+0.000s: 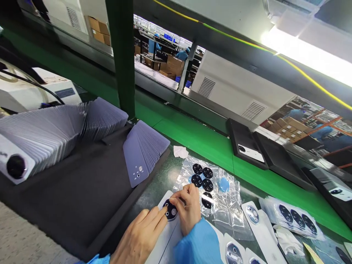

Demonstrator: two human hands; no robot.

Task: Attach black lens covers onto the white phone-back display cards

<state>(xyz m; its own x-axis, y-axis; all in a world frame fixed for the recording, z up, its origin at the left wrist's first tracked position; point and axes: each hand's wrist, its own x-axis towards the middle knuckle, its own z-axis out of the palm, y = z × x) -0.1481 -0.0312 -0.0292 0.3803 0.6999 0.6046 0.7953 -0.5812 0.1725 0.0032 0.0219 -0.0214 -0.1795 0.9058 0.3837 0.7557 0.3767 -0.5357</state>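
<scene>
A white phone back panel [165, 238] lies on the bench in front of me, with a round black camera lens cover [171, 212] at its upper end. My left hand [143, 233] lies over the panel's left side, fingers close together, a fingertip touching the cover; its thumb is hidden. With thumb and index finger pinched, my right hand [188, 209] holds the cover's upper right edge. Just beyond, several loose black lens covers [207, 184] rest on a clear plastic sheet [228, 205], beside a blue round film [223, 184].
At left, a black foam tray [63, 209] bears fanned rows of grey-violet panels [145, 146]. More white panels [264, 234] and bagged lens covers [297, 218] lie right. Beyond runs a green conveyor belt [198, 150] with black trays [244, 143]. A green post [121, 58] stands behind.
</scene>
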